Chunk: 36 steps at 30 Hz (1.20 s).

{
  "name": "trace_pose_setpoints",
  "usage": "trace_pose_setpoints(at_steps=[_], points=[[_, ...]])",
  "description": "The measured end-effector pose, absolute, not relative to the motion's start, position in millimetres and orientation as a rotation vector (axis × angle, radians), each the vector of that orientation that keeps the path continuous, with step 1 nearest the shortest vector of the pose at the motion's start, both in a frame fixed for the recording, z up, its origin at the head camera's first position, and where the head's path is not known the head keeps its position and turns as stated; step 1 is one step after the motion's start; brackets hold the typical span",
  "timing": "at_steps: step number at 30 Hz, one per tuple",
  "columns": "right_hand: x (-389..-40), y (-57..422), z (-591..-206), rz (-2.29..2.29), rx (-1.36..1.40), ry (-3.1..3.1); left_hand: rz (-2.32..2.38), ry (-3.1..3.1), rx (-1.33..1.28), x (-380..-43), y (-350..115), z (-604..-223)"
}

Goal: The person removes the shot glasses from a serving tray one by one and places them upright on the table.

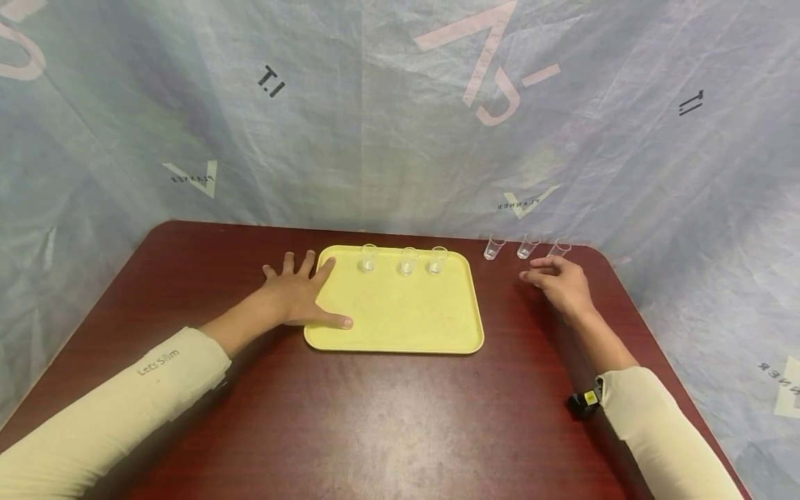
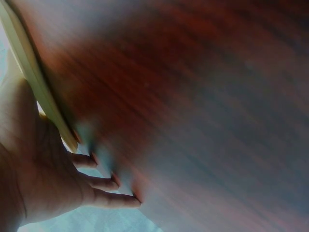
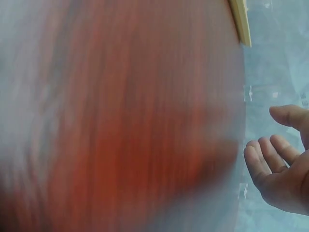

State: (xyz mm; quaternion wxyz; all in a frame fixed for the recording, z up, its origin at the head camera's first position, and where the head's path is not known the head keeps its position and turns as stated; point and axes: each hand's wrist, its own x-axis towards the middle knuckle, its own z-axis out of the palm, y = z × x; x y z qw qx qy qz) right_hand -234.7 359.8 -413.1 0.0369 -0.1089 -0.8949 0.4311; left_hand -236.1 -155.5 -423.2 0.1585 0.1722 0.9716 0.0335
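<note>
A yellow tray [image 1: 400,312] lies on the table, bearing three clear small glasses along its far side: left [image 1: 369,260], middle [image 1: 408,262] and right [image 1: 437,262]. My left hand [image 1: 300,295] spreads over the tray's left edge, thumb and forefinger above the tray, the other fingers outside it; the left wrist view shows the tray's rim beside the palm. Three more glasses stand right of the tray: near [image 1: 493,248], middle [image 1: 527,248] and far right [image 1: 559,248]. Just in front of the last two, my right hand [image 1: 562,281] has loosely bent fingers, thumb apart, holding nothing.
The dark red wooden table [image 1: 387,417] ends close behind the glasses. A grey printed curtain [image 1: 362,139] hangs around its back and sides. A black band with a small device [image 1: 584,403] sits at the right wrist.
</note>
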Motion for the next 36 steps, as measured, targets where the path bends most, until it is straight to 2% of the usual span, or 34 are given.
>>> trace_pose_setpoints(at_steps=[36], points=[[-239, 278, -396, 1.442, -0.061, -2.734, 0.113, 2.755, 0.492, -236, -155, -420]])
